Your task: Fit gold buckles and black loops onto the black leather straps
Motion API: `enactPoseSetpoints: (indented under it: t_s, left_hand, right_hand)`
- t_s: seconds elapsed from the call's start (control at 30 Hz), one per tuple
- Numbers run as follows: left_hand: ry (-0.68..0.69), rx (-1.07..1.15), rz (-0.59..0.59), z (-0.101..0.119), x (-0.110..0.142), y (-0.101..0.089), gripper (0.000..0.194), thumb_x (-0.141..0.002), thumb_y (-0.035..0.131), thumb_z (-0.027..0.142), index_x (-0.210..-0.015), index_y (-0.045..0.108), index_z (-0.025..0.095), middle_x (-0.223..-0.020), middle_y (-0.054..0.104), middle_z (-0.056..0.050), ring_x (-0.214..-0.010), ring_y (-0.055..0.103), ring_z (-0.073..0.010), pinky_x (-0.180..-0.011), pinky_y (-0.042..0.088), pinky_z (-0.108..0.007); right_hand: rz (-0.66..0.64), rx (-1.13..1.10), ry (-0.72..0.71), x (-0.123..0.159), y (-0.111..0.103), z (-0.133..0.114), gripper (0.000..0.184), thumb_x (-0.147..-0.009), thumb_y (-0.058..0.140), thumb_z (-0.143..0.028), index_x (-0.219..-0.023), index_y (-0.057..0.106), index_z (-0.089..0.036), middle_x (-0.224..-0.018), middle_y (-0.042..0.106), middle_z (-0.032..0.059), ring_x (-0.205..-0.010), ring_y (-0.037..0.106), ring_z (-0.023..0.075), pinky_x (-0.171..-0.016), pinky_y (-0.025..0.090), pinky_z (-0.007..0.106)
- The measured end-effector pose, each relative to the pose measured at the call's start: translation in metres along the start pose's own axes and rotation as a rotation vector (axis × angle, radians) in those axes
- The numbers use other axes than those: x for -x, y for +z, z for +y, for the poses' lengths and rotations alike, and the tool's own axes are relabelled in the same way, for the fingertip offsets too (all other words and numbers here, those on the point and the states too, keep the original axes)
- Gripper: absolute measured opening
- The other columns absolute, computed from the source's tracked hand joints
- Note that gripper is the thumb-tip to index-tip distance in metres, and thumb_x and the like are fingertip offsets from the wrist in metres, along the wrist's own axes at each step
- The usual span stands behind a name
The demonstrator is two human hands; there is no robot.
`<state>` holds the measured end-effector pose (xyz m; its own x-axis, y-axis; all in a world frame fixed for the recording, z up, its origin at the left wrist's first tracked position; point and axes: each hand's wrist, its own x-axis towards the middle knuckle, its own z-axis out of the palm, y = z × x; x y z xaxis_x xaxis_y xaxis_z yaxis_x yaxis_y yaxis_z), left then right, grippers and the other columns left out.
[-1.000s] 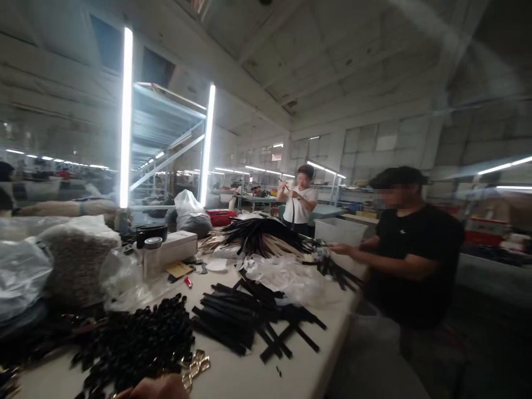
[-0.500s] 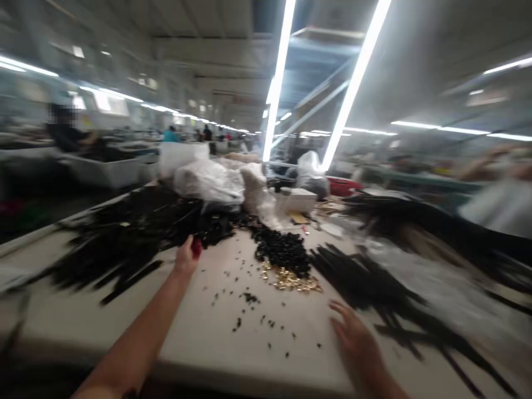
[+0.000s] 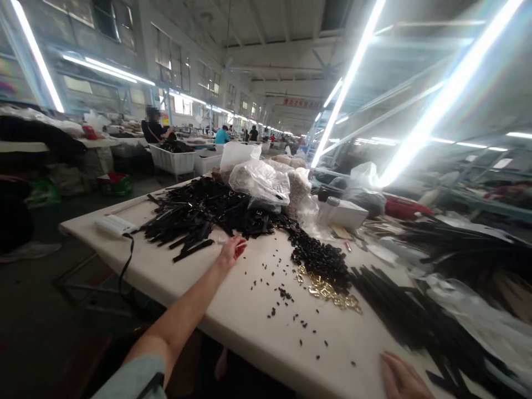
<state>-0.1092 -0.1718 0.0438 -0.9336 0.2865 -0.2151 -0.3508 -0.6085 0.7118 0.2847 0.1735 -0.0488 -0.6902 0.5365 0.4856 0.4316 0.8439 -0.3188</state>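
My left hand (image 3: 231, 252) reaches out over the table, its fingers closed around a small red thing (image 3: 239, 249) whose kind I cannot make out. Just beyond it lies a large heap of black straps (image 3: 195, 208), some with metal parts. My right hand (image 3: 402, 377), cut off by the bottom edge, rests low over the table with its fingers stretched out, nothing seen in them. Gold buckles (image 3: 332, 291) lie between the hands, touching a mound of small black pieces (image 3: 318, 255). More of these pieces are scattered nearer me. Black strips (image 3: 386, 305) lie beyond my right hand.
Clear plastic bags (image 3: 261, 180) and a white box (image 3: 343, 213) stand at the back of the table (image 3: 249, 316). A white power strip (image 3: 115, 224) with a black cord sits near the left edge. Farther off, a person (image 3: 154, 130) works by a white bin (image 3: 172, 160).
The view has swung left, so the table's left edge and power strip now show. My left hand still has the red thing. My right hand sits lower in view, farther from the buckles.
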Motion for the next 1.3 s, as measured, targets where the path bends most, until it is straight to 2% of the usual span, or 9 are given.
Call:
enactPoseSetpoints:
  t_s: [0.23, 0.37, 0.47, 0.57, 0.73, 0.9, 1.07, 1.2, 1.3]
  left_hand:
    - [-0.239, -0.17, -0.306, -0.09, 0.036, 0.071, 0.022, -0.077, 0.069, 0.014, -0.099, 0.066, 0.014, -0.084, 0.071, -0.007, -0.063, 0.067, -0.0122, -0.053, 0.048, -0.017]
    - [-0.213, -0.291, -0.522, -0.136, 0.052, 0.112, 0.036, -0.068, 0.079, 0.028, -0.098, 0.068, 0.012, -0.086, 0.071, -0.01, -0.066, 0.066, -0.0147, -0.058, 0.051, -0.022]
    - [-0.114, -0.357, -0.574, -0.165, 0.063, 0.124, 0.042, -0.064, 0.081, 0.038, -0.094, 0.07, 0.012, -0.083, 0.071, -0.01, -0.064, 0.064, -0.0146, -0.058, 0.05, -0.023]
    - [-0.006, -0.457, -0.583, -0.184, 0.065, 0.119, 0.042, -0.062, 0.08, 0.044, -0.089, 0.071, 0.013, -0.076, 0.07, -0.008, -0.06, 0.063, -0.0152, -0.056, 0.049, -0.024]
    - [0.04, -0.652, -0.701, -0.196, 0.06, 0.102, 0.04, -0.068, 0.075, 0.048, -0.091, 0.07, 0.015, -0.075, 0.071, -0.007, -0.062, 0.065, -0.0176, -0.056, 0.049, -0.026]
    - [0.081, -0.719, -0.722, -0.202, 0.058, 0.1, 0.041, -0.073, 0.068, 0.05, -0.094, 0.069, 0.015, -0.077, 0.071, -0.007, -0.063, 0.066, -0.0179, -0.057, 0.051, -0.028]
    - [0.091, -0.716, -0.691, -0.199, 0.059, 0.101, 0.037, -0.071, 0.07, 0.046, -0.091, 0.07, 0.016, -0.072, 0.07, -0.006, -0.06, 0.065, -0.0173, -0.056, 0.051, -0.028]
    - [0.122, -0.661, -0.67, -0.193, 0.056, 0.102, 0.032, -0.075, 0.068, 0.041, -0.093, 0.07, 0.016, -0.072, 0.069, -0.005, -0.059, 0.063, -0.0154, -0.055, 0.049, -0.026]
    - [0.151, -0.617, -0.622, -0.189, 0.052, 0.104, 0.031, -0.076, 0.068, 0.041, -0.095, 0.069, 0.016, -0.075, 0.07, -0.005, -0.061, 0.064, -0.015, -0.056, 0.05, -0.025]
  right_hand:
    - [-0.02, -0.1, 0.079, 0.006, -0.033, -0.055, 0.027, -0.088, 0.042, -0.027, -0.091, 0.066, -0.016, -0.104, 0.066, 0.0138, -0.101, 0.062, 0.0262, -0.094, 0.047, 0.04]
    - [-0.013, -0.115, 0.112, 0.004, -0.042, -0.067, 0.027, -0.092, 0.039, -0.021, -0.095, 0.065, -0.016, -0.106, 0.063, 0.0118, -0.104, 0.059, 0.0227, -0.096, 0.042, 0.035]
    - [-0.004, -0.12, 0.126, 0.007, -0.042, -0.066, 0.026, -0.092, 0.039, -0.019, -0.095, 0.065, -0.016, -0.106, 0.063, 0.0097, -0.103, 0.058, 0.0209, -0.095, 0.042, 0.033]
    - [-0.006, -0.139, 0.136, 0.01, -0.038, -0.058, 0.02, -0.089, 0.046, -0.017, -0.092, 0.066, -0.016, -0.104, 0.064, 0.009, -0.102, 0.059, 0.0209, -0.094, 0.043, 0.033]
    - [-0.028, -0.179, 0.199, -0.011, -0.029, -0.041, 0.019, -0.087, 0.052, -0.02, -0.1, 0.066, -0.017, -0.107, 0.066, 0.0076, -0.101, 0.061, 0.0181, -0.092, 0.046, 0.03]
    - [-0.146, 0.088, 0.266, -0.084, -0.017, -0.027, 0.025, -0.092, 0.051, -0.028, -0.111, 0.064, -0.021, -0.113, 0.066, 0.0047, -0.101, 0.061, 0.0138, -0.09, 0.045, 0.023]
    - [-0.184, 0.236, 0.364, -0.145, 0.011, -0.019, 0.022, -0.085, 0.06, -0.03, -0.099, 0.07, -0.016, -0.105, 0.065, 0.0117, -0.099, 0.06, 0.0217, -0.085, 0.044, 0.029]
    - [-0.206, 0.294, 0.39, -0.153, 0.026, -0.018, 0.02, -0.083, 0.061, -0.028, -0.096, 0.071, -0.016, -0.104, 0.064, 0.0126, -0.099, 0.059, 0.0231, -0.085, 0.041, 0.032]
    - [-0.226, 0.301, 0.393, -0.149, 0.025, -0.015, 0.021, -0.087, 0.057, -0.032, -0.097, 0.071, -0.02, -0.104, 0.065, 0.0092, -0.096, 0.06, 0.0197, -0.081, 0.041, 0.028]
